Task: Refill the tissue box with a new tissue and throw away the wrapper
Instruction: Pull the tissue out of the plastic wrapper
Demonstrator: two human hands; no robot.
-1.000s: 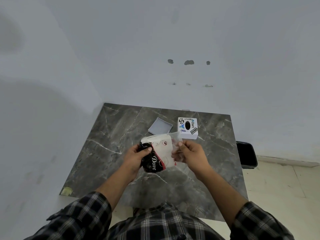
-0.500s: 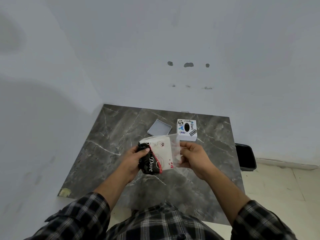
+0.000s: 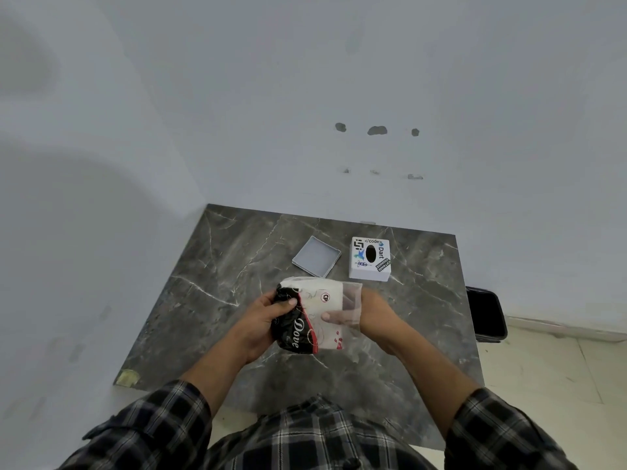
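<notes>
I hold a tissue pack (image 3: 314, 317) in a black, red and white wrapper above the marble table (image 3: 210, 286). My left hand (image 3: 263, 322) grips its black end. My right hand (image 3: 368, 315) has its fingers pushed inside the clear open end of the wrapper, against the white tissues. The white cube tissue box (image 3: 370, 258), covered in stickers with an oval slot on top, stands behind the pack at the back of the table. Its grey lid (image 3: 316, 256) lies upturned to the box's left.
A black bin (image 3: 486, 313) stands on the floor against the wall, just past the table's right edge. White walls close in the table at the back and left. A scrap of tape (image 3: 127, 378) marks the near left corner.
My right hand has gone from pinching the wrapper's open edge to sliding its fingers inside the clear end. The pack has tilted slightly and sits a little lower in my hands.
</notes>
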